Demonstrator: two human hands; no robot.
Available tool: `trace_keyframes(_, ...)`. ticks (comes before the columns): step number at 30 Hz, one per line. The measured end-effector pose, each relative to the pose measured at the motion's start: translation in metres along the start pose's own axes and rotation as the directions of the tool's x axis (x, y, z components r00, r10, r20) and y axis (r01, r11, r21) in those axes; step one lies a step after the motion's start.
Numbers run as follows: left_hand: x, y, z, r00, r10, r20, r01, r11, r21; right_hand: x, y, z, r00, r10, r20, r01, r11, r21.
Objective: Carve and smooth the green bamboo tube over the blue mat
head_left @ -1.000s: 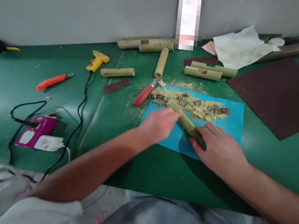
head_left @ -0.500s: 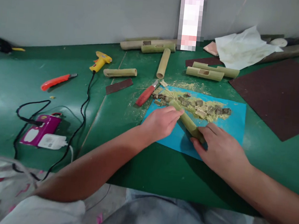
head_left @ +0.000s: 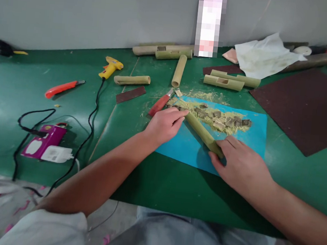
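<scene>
Head view — the only view I have on this station. I locate the bamboo tube (head_left: 201,132) above the lower middle of the blue sheet (head_left: 252,140), which is spread on the green bench (head_left: 180,191). I cannot confirm whether the underside of the tube touches the sheet.

Right grip (head_left: 241,166): closed on the near end of the tube, thumb on the near side, fingers over the top. From this grip the long axis runs forward and to the left, so the free length points away from the right wrist and across toward the other arm.

Left grip (head_left: 165,125): located at the far end of the tube, index finger extended toward that end. Contact is not certain at this angle; fingertip and tube rim appear touching or just beside each other. I cannot tell whether the thumb and fingers are apart or pinched together on something small.

Governing relation, in my judgement: the axis spans the gap between the two grips — right at the near end, left nearest the far end. Beyond that far end lie the shavings (head_left: 230,129); the red-handled knife (head_left: 157,105) sits just beyond the left knuckles. I would treat the right grip as the fixed support and reference leftward motion to the axis.
</scene>
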State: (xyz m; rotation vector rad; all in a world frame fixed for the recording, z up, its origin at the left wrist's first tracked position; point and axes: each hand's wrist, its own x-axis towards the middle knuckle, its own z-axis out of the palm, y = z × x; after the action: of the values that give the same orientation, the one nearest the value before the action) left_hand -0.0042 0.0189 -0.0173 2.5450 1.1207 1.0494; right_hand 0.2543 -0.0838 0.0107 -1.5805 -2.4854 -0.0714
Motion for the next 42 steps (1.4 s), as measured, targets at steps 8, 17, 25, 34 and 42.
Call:
trace_keyframes(8, -0.003, 0.002, 0.001, 0.998, -0.025, 0.058, 0.026, 1.000, -0.011, 0.005, 0.004, 0.001, 0.999, -0.032, -0.030, 0.032, 0.999, 0.008)
trace_keyframes(17, 0.006, 0.003, 0.002, 0.993, -0.062, 0.100, 0.064, 0.998, -0.024, 0.007, 0.002, 0.004, 0.999, -0.026, -0.019, 0.026, 1.000, 0.016)
trace_keyframes(25, 0.006, 0.002, 0.001, 0.993, -0.071, 0.091, 0.073, 0.997, -0.029, 0.007, -0.009, 0.003, 0.996, -0.092, 0.021, 0.093, 0.989, -0.113)
trace_keyframes(34, 0.002, 0.003, -0.001, 0.992, -0.083, 0.093, 0.084, 0.996, -0.005, 0.004, -0.014, 0.002, 0.991, -0.137, 0.003, 0.134, 0.967, -0.218)
trace_keyframes(42, -0.001, 0.005, -0.004, 0.989, -0.093, 0.115, 0.095, 0.995, -0.014, 0.008, -0.009, 0.000, 0.997, 0.034, 0.072, -0.030, 0.998, -0.056)
